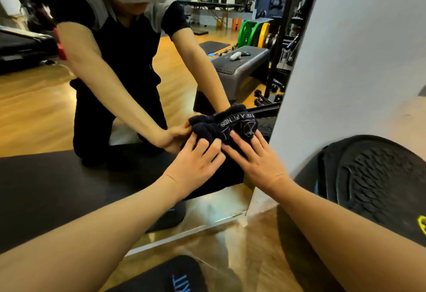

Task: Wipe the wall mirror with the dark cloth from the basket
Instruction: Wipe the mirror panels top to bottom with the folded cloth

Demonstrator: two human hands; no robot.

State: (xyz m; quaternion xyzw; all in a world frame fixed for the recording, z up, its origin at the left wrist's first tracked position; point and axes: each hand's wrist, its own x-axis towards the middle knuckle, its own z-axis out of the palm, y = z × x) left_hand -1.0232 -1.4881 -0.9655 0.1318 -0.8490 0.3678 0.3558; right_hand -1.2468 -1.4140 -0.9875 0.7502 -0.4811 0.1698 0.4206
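1. Evidently mid-wipe: dark cloth [228,174] is pressed on the wall mirror [207,65] near its 5 o'clock corner; no basket in view.
2. Left hand [196,164]: fingers bent, bunching a fold. Right hand [258,162]: flat, fingers spread.
3. Glass toward 12 and 9 o'clock probably left to do.
4. Cloth: thick, soft terry, crumpled, pale woven lettering. Mirror: hard, flat, glossy, thin pale edge.

I'm counting from my end here: one wall mirror [34,107], one dark cloth [219,130], two hands, meaning left hand [193,162] plus right hand [258,162], one black ribbed disc [368,188] far right, and one dark mat [161,278] near.
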